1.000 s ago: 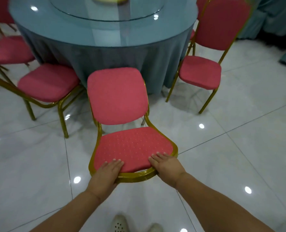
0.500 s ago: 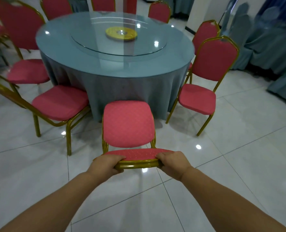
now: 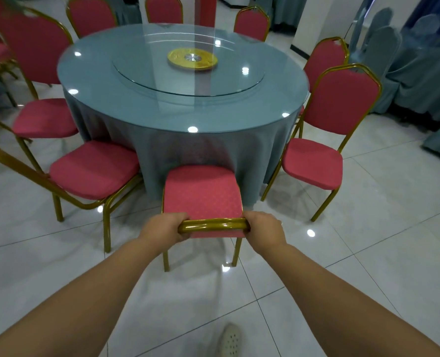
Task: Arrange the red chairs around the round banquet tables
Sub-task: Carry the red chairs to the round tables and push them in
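Chair's top rail [image 3: 213, 224] between both hands' grip

Bright, even overhead lighting, mirrored as small white spots on the glossy floor [image 3: 368, 253] and glass tabletop [image 3: 136, 104]. Soft, faint shadows. Strong wide-angle bending at edges; slight softness throughout.

Floor [image 3: 368, 253]: glossy white tiles with thin grey joints, bright light spots reflected. Round worktop [image 3: 162, 119] stands at frame centre-top, grey-blue cloth hanging down to floor. On worktop: glass turntable [image 3: 147, 73], gold disc [image 3: 192, 59] under it at centre. Red chairs [image 3: 313, 162] with gold legs stand on floor around worktop. White shoe [image 3: 229, 341] on floor, bottom centre.
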`<state>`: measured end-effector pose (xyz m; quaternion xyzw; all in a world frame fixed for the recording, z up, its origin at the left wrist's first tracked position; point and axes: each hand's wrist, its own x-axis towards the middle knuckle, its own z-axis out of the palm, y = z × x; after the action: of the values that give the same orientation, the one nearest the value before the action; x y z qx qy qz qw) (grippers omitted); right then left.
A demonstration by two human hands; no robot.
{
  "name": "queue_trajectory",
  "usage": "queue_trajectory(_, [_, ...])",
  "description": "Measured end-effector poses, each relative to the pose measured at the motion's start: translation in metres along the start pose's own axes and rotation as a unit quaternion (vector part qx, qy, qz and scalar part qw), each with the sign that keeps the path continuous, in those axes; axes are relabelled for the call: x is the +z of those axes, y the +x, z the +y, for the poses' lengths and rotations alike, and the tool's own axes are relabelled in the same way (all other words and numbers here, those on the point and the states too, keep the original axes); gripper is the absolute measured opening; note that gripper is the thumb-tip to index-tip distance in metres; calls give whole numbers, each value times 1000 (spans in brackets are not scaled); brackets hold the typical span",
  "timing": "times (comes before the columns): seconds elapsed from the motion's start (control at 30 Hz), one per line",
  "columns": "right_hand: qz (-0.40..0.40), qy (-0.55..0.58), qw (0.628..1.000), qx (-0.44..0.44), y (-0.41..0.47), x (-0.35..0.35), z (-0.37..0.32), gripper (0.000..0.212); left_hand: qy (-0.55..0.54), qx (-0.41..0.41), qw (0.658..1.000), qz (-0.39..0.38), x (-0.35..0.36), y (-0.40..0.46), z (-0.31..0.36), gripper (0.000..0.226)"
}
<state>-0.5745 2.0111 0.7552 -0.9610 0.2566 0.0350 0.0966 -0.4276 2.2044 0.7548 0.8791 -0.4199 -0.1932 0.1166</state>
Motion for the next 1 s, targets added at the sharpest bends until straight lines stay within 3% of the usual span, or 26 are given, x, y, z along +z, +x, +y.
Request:
queue_trajectory(0.23, [-38, -15, 998, -48, 89, -24, 10, 13, -37, -62, 997, 17, -36, 72, -10, 15])
queue_trajectory(0.43, [-58, -9, 990, -125, 133, -29, 22, 26, -42, -56, 997, -8, -50, 104, -26, 22])
queue_trajectory(0.53, [-61, -13, 986, -155, 148, -31, 29, 28, -27, -42, 999, -16, -54, 117, -29, 12])
queue_trajectory(0.73, [-98, 19, 993, -62, 198, -42, 38, 21, -23, -37, 999, 25, -66, 161, -21, 11])
queue_trajectory(0.87, [-126, 34, 990, -58, 210, -43, 41, 23, -26, -36, 998, 34, -67, 172, -22, 19])
queue_trajectory(1.0, [-260, 64, 963, -36, 218, -61, 30, 36, -23, -31, 997, 60, -68, 169, -21, 15])
